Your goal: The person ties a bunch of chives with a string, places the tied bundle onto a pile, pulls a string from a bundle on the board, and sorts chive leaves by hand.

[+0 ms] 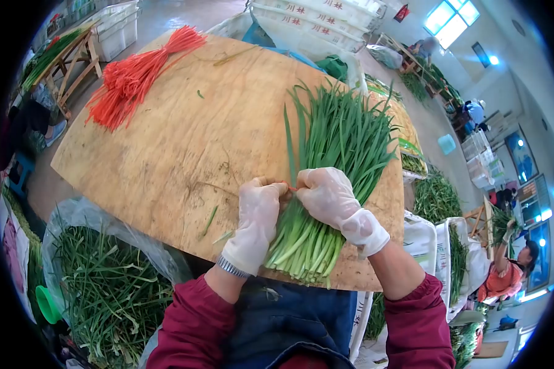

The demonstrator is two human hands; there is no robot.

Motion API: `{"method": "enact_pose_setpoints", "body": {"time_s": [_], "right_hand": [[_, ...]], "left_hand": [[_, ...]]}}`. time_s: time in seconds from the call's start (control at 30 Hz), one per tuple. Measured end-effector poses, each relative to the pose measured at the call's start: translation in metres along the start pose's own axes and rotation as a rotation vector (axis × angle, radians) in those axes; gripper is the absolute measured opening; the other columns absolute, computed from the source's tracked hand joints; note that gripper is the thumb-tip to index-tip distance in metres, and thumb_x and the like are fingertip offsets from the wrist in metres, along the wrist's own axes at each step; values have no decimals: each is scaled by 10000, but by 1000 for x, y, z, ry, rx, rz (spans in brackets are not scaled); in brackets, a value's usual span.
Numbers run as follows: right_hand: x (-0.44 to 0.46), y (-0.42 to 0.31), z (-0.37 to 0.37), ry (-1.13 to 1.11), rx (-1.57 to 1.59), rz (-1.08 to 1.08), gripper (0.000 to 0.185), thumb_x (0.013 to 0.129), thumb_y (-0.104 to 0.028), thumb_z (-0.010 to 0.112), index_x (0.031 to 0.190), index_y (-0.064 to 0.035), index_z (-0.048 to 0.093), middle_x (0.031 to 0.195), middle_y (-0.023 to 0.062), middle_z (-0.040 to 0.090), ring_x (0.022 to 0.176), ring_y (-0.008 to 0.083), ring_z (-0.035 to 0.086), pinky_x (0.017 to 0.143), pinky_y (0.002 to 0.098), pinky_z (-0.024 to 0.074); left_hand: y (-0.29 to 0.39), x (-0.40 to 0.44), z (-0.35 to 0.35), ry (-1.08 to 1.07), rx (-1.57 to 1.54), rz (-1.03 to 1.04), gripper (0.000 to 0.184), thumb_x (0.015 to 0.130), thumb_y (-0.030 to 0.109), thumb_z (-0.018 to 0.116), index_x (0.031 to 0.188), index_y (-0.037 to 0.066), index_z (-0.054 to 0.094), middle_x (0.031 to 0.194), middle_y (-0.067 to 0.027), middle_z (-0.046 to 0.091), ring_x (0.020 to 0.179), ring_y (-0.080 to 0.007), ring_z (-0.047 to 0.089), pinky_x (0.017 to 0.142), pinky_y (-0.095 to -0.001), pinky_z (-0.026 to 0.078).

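Observation:
A thick bundle of green garlic chives (pixel 345 132) lies on the wooden board, leaves pointing away and pale cut stems toward me. Around its middle runs a red tie (pixel 290 188), only a short bit of it showing. My left hand (pixel 256 212), in a white glove, is closed in a pinch on the tie at the bundle's left side. Also gloved, my right hand (pixel 331 195) lies across the bundle, its fingers closed at the same tie. The knuckles hide most of the strip.
Loose red ties (pixel 132 83) lie in a sheaf at the board's (pixel 166 166) far left. A plastic bag of leafy trimmings (pixel 108 289) stands at lower left. White crates (pixel 317 24) are stacked behind the board. A co-worker (pixel 505 273) holds greens at the right.

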State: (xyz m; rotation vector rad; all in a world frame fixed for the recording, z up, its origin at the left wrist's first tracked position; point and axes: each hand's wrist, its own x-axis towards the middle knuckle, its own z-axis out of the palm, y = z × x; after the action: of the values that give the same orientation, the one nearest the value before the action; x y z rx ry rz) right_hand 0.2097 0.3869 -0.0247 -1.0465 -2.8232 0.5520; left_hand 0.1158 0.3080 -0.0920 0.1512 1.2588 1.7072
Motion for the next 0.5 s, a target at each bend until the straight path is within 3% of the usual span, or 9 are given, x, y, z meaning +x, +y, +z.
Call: {"method": "enact_pose_setpoints", "body": {"time_s": [0.13, 0.5], "right_hand": [[0, -3, 1, 0, -58, 17, 84, 671, -129, 533, 673, -55, 573, 681, 188, 583, 734, 395, 568, 625, 465, 430], [-2, -1, 6, 49, -97, -23, 114, 704, -136, 534, 690, -33, 580, 667, 198, 573, 696, 391, 566, 608, 447, 433]], "left_hand": [[-2, 0, 1, 14, -52, -23, 144, 775, 20, 586, 907, -37, 582, 752, -122, 640, 622, -171, 614, 550, -246, 489], [-16, 0, 2, 10, -15, 116, 150, 784, 35, 598, 905, -53, 609, 756, -108, 637, 622, -154, 604, 581, -245, 495]]}}
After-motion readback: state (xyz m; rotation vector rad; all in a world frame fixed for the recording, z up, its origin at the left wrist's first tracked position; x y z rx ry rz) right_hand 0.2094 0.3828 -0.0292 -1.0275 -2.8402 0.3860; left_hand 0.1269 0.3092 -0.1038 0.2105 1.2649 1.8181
